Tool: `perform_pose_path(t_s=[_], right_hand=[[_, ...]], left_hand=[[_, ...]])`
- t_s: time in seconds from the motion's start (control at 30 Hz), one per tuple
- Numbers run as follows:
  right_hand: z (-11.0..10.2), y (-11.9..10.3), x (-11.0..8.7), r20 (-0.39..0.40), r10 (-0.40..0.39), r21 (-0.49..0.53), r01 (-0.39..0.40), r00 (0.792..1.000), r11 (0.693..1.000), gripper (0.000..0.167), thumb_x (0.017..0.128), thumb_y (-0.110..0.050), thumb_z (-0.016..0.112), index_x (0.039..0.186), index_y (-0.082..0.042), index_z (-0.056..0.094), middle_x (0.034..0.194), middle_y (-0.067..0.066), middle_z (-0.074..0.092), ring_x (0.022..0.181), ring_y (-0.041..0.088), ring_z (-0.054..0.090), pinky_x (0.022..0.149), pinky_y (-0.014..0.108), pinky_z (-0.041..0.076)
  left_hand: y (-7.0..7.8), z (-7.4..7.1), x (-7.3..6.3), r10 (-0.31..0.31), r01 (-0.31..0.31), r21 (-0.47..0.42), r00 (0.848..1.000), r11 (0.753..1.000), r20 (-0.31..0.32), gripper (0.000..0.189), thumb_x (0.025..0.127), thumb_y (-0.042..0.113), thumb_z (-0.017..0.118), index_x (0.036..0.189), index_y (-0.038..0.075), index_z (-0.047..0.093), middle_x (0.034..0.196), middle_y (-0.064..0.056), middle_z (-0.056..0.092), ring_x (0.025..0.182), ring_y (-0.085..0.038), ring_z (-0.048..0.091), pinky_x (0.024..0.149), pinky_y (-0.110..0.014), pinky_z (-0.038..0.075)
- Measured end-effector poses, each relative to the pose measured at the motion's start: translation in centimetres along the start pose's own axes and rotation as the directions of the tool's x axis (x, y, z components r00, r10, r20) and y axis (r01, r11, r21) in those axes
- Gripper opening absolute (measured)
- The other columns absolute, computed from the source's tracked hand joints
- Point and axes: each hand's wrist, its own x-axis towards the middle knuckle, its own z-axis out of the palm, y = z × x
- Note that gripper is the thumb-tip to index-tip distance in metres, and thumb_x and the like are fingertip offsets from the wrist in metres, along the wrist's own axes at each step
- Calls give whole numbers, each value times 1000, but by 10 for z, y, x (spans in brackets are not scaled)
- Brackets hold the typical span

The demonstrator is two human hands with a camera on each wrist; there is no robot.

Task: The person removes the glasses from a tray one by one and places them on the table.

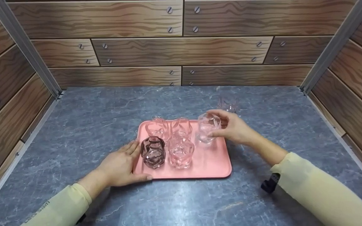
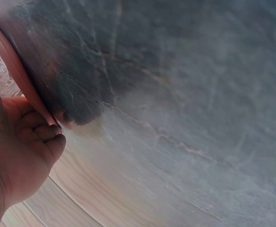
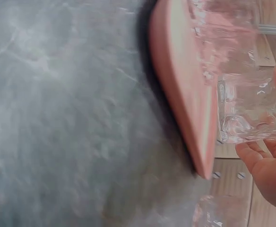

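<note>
My right hand (image 1: pixel 236 127) holds a clear, faceted drinking glass (image 1: pixel 208 131) between thumb and fingers over the back right part of a pink tray (image 1: pixel 212 166). In the right wrist view, that glass (image 3: pixel 251 111) overlaps the tray's rim. My left hand (image 1: pixel 119 166) grips the front left corner of the tray, its thumb along the front edge and fingers along the left side. Beside those fingers stands a dark tinted glass (image 1: pixel 153 153). Right of it is a see-through glass (image 1: pixel 181 155), with two pinkish glasses (image 1: pixel 157 128) behind.
Another see-through glass (image 1: pixel 229 105) stands on the grey marbled table (image 1: pixel 105 103), behind my right hand and off the tray. Wood-patterned walls (image 1: pixel 156 51) enclose the table at the back and both sides, with metal posts (image 1: pixel 335 47) at the back corners.
</note>
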Motion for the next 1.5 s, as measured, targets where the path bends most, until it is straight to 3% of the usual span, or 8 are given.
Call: perform_pose_path(t_s=[0.3,0.63,0.8,1.03,1.23,1.37,1.5], right_hand=[[-41,-19,-6,-72,-8,-8,8,997,1000,79,83,1,88,153,-1,53,142,20,63,120,36,66,93,27,60],[-89,-25,-12,-152,-41,-20,38,988,999,76,88,3,83,156,0,49,144,22,60,117,22,69,89,27,62],[-111,-15,-14,-213,-44,7,46,976,999,74,91,5,80,156,3,46,139,12,64,118,17,68,88,24,61],[-136,9,-16,-274,17,21,-12,962,1000,72,94,-2,80,158,-3,47,134,-3,66,116,14,67,84,19,60],[-147,28,-16,-311,72,61,-56,948,997,72,94,-2,81,158,-4,47,132,-3,66,108,10,66,80,16,58],[-149,39,-13,-330,108,25,-106,938,994,75,95,-9,82,160,-4,45,133,-2,64,94,6,60,75,14,54],[-149,49,-8,-328,158,-14,-171,931,985,81,96,-18,82,163,-4,39,140,4,59,92,5,53,76,16,52]], left_hand=[[0,0,0,5,-5,-1,1000,1000,-9,122,90,89,47,157,-13,38,161,-36,35,150,-49,37,123,-57,35],[-1,1,0,7,-7,5,1000,1000,-14,122,90,89,47,156,-13,38,160,-36,36,150,-49,37,123,-56,35],[-1,0,-1,-2,2,-3,1000,1000,-14,123,90,90,47,157,-12,38,161,-36,35,150,-49,37,122,-57,36],[0,1,0,5,-6,-6,1000,1000,-17,123,90,90,46,157,-13,38,161,-36,34,151,-49,37,123,-57,35],[0,1,1,7,-7,-10,1000,1000,-15,123,90,90,46,157,-12,37,161,-36,34,151,-48,36,123,-56,35],[0,1,0,5,-5,-13,1000,1000,-13,123,90,90,46,157,-12,38,161,-35,35,151,-48,36,124,-55,34],[0,2,0,0,0,-15,1000,1000,-7,123,90,91,45,157,-12,37,161,-35,34,152,-48,36,124,-55,33]])
